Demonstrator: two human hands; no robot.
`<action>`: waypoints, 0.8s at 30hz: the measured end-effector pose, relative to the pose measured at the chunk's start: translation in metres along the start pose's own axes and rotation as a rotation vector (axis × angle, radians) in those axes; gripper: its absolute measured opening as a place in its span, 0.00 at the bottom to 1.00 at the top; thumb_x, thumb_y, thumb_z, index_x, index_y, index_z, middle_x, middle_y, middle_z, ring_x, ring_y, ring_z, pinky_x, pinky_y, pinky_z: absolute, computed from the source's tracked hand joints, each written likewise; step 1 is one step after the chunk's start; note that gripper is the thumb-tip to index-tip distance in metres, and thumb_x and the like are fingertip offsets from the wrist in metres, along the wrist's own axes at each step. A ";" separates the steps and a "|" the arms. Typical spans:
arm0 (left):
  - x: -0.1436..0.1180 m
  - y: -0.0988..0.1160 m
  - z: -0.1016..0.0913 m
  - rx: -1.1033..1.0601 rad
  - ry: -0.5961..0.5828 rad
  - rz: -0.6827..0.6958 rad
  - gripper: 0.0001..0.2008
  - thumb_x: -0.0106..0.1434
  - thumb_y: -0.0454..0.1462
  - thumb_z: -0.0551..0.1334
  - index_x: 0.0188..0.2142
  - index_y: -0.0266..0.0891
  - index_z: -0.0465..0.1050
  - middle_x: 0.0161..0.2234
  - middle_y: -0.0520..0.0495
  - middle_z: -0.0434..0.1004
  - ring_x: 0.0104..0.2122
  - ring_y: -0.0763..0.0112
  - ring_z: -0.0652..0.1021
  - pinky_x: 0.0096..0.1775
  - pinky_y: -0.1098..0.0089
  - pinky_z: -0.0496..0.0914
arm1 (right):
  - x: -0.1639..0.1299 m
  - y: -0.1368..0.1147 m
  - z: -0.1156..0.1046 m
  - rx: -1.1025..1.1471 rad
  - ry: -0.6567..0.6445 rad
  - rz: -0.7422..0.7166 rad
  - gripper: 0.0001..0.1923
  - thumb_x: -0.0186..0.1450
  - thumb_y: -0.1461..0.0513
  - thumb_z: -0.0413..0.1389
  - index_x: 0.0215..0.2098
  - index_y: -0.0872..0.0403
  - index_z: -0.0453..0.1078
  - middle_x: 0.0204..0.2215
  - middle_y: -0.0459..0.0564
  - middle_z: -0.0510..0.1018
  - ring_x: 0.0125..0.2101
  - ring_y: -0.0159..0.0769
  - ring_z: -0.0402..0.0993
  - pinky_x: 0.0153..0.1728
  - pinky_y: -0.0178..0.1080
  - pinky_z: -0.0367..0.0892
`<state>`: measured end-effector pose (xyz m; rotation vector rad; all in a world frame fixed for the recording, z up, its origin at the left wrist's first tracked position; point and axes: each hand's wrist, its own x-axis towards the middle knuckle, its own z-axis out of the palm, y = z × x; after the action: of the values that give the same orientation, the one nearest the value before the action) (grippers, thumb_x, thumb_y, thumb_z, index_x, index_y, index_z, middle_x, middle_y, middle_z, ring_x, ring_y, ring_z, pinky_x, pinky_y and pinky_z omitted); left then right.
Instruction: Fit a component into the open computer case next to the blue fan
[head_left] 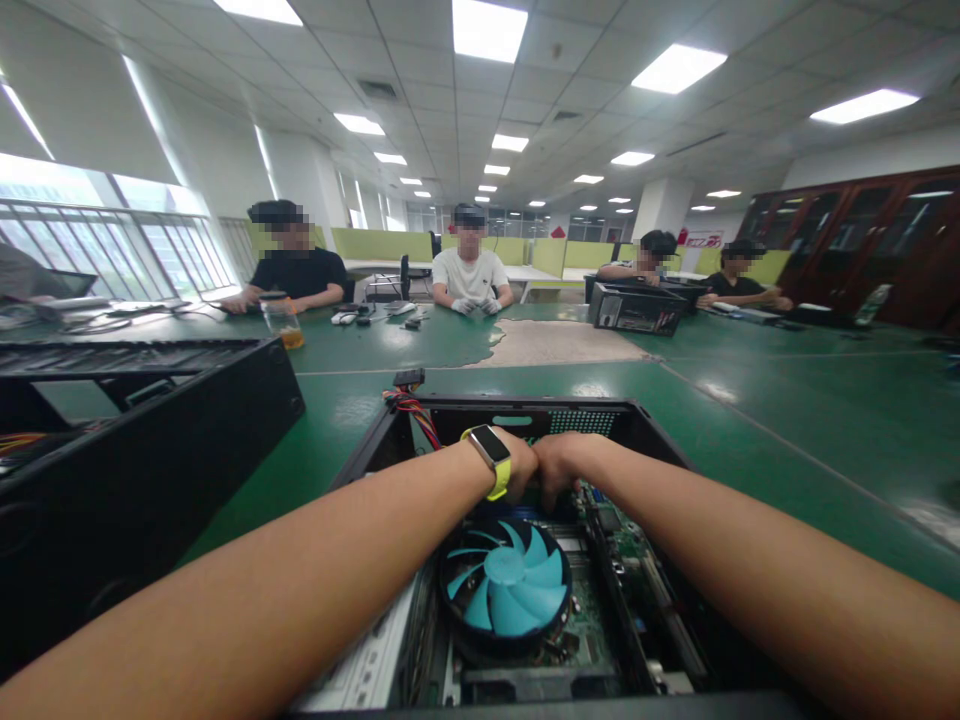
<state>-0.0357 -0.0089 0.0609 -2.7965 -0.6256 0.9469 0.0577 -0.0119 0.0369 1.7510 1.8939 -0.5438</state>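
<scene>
Together, both hands (541, 465) reach into the computer case (645, 430), lengthwise away from camera; finger grip hidden.

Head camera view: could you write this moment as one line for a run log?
left hand: inside open computer case, past blue fan | right hand: beside it, touching | grip: hidden | yellow-strap watch on left wrist

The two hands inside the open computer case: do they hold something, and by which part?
It cannot be told. The left hand and right hand meet deep in the computer case, beyond the blue fan; their fingers are hidden.
</scene>
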 end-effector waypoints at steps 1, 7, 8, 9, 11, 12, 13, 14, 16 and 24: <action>0.000 0.000 0.000 0.001 -0.001 0.000 0.18 0.54 0.35 0.65 0.45 0.33 0.76 0.45 0.39 0.78 0.43 0.57 0.77 0.42 0.67 0.71 | 0.000 0.000 0.000 0.000 0.002 -0.001 0.34 0.40 0.57 0.70 0.46 0.55 0.75 0.39 0.49 0.81 0.36 0.44 0.78 0.36 0.37 0.71; 0.000 -0.001 0.001 -0.001 0.000 -0.008 0.16 0.55 0.35 0.65 0.44 0.35 0.77 0.44 0.41 0.79 0.42 0.60 0.78 0.41 0.71 0.71 | 0.000 0.001 0.000 -0.016 0.009 -0.008 0.34 0.40 0.56 0.70 0.46 0.55 0.75 0.38 0.50 0.81 0.34 0.43 0.78 0.35 0.37 0.71; 0.000 0.000 0.001 -0.004 0.000 -0.008 0.16 0.55 0.35 0.65 0.44 0.35 0.77 0.44 0.42 0.79 0.42 0.61 0.78 0.40 0.71 0.71 | 0.000 0.001 0.000 -0.018 0.011 -0.007 0.34 0.40 0.56 0.70 0.46 0.55 0.75 0.38 0.50 0.81 0.34 0.43 0.78 0.35 0.37 0.71; 0.000 0.000 0.001 -0.007 -0.001 -0.009 0.16 0.54 0.35 0.65 0.44 0.35 0.77 0.44 0.42 0.79 0.41 0.61 0.78 0.40 0.72 0.71 | -0.001 0.001 0.000 -0.019 0.012 -0.004 0.34 0.40 0.56 0.70 0.46 0.55 0.75 0.37 0.50 0.81 0.34 0.43 0.78 0.35 0.37 0.71; 0.000 0.000 0.001 -0.014 -0.001 -0.014 0.17 0.54 0.35 0.65 0.44 0.35 0.77 0.44 0.41 0.79 0.41 0.60 0.78 0.41 0.71 0.71 | -0.001 0.001 0.000 -0.020 0.016 -0.004 0.35 0.40 0.56 0.70 0.46 0.55 0.75 0.37 0.50 0.81 0.35 0.43 0.78 0.36 0.38 0.71; -0.001 0.000 0.000 -0.017 0.001 -0.016 0.17 0.54 0.35 0.65 0.44 0.34 0.77 0.44 0.40 0.79 0.41 0.60 0.78 0.41 0.70 0.71 | 0.000 0.001 0.000 -0.022 0.016 -0.006 0.35 0.40 0.55 0.70 0.47 0.55 0.75 0.37 0.50 0.81 0.35 0.44 0.78 0.37 0.38 0.71; -0.001 0.000 0.000 -0.020 0.003 -0.019 0.17 0.54 0.35 0.65 0.45 0.33 0.77 0.44 0.39 0.79 0.41 0.59 0.78 0.41 0.70 0.71 | 0.000 0.001 0.000 -0.025 0.020 -0.010 0.36 0.39 0.55 0.70 0.47 0.55 0.74 0.37 0.50 0.81 0.36 0.44 0.78 0.37 0.38 0.71; -0.001 0.001 0.000 -0.022 0.006 -0.021 0.18 0.54 0.35 0.65 0.45 0.33 0.77 0.45 0.39 0.78 0.42 0.59 0.78 0.41 0.70 0.71 | 0.000 0.001 0.000 -0.029 0.023 -0.012 0.36 0.39 0.55 0.70 0.47 0.55 0.74 0.37 0.51 0.81 0.36 0.44 0.78 0.37 0.38 0.71; -0.001 0.001 0.000 -0.023 0.007 -0.022 0.18 0.54 0.36 0.65 0.45 0.33 0.77 0.45 0.39 0.78 0.42 0.59 0.78 0.41 0.70 0.71 | 0.000 0.000 0.000 -0.030 0.025 -0.015 0.36 0.40 0.54 0.70 0.47 0.55 0.74 0.37 0.51 0.81 0.36 0.45 0.78 0.37 0.38 0.71; 0.001 -0.001 0.001 -0.016 -0.003 -0.001 0.18 0.54 0.36 0.65 0.45 0.36 0.77 0.44 0.41 0.79 0.41 0.60 0.77 0.41 0.70 0.70 | 0.003 0.002 0.003 -0.011 0.013 -0.039 0.36 0.40 0.54 0.70 0.48 0.55 0.74 0.37 0.51 0.81 0.34 0.43 0.78 0.36 0.38 0.71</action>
<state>-0.0361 -0.0073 0.0598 -2.8093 -0.6379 0.9497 0.0599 -0.0109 0.0331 1.7184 1.9401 -0.5367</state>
